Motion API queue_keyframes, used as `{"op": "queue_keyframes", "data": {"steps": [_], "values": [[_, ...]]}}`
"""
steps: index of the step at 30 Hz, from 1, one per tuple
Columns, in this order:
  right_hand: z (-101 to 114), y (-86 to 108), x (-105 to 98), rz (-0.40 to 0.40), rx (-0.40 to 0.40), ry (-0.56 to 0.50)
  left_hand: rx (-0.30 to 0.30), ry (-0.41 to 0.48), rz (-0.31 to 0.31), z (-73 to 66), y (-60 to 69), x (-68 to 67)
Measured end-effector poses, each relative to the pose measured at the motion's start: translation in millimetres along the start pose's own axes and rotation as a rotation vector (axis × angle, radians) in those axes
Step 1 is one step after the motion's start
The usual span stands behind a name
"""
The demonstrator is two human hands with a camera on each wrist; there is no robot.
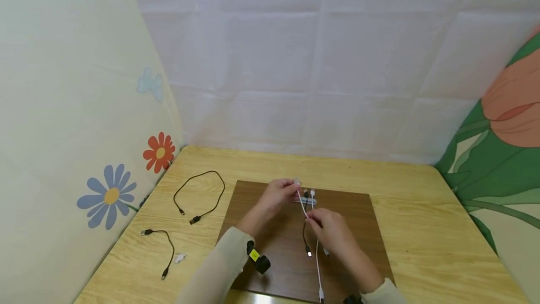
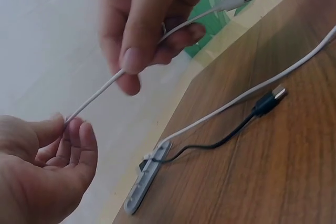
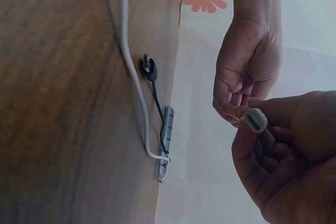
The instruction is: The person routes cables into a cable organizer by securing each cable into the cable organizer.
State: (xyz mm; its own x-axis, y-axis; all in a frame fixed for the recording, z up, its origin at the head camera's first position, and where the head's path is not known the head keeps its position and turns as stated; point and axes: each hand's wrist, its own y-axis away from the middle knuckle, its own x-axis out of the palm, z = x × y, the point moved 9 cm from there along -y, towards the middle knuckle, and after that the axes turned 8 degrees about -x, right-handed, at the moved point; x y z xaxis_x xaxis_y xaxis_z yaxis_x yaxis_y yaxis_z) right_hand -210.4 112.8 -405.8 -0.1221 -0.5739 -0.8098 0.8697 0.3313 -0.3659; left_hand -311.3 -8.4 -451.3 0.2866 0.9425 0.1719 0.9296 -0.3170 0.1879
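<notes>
A short white USB cable (image 1: 302,204) is stretched between both hands above the brown board. My left hand (image 1: 276,194) pinches it near its far end. Lower down, my right hand (image 1: 331,230) pinches the same cable between thumb and finger; a white plug (image 2: 231,2) sticks out beyond that hand in the left wrist view. Below the hands, a grey cable clip strip (image 2: 137,195) lies at the board's far side. A black cable (image 2: 210,146) and another white cable (image 2: 231,100) pass through the strip, their plug ends lying toward me.
The brown board (image 1: 270,266) lies on a wooden table (image 1: 426,229). Left of it are a long black cable (image 1: 222,184), a short black cable (image 1: 172,247) and a small white piece (image 1: 180,258). Cloth walls (image 1: 270,83) stand behind and at the sides.
</notes>
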Motion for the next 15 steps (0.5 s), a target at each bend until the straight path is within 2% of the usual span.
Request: {"op": "queue_keyframes", "data": {"steps": [6, 15], "values": [[5, 3.4, 7, 0.039, -0.022, 0.004, -0.057, -0.040, 0.042, 2.4, -5.3, -3.2], [18, 7.6, 11, 0.016, -0.113, 0.062, -0.033, -0.181, 0.006, 0.5, -15.6, -9.6]]}}
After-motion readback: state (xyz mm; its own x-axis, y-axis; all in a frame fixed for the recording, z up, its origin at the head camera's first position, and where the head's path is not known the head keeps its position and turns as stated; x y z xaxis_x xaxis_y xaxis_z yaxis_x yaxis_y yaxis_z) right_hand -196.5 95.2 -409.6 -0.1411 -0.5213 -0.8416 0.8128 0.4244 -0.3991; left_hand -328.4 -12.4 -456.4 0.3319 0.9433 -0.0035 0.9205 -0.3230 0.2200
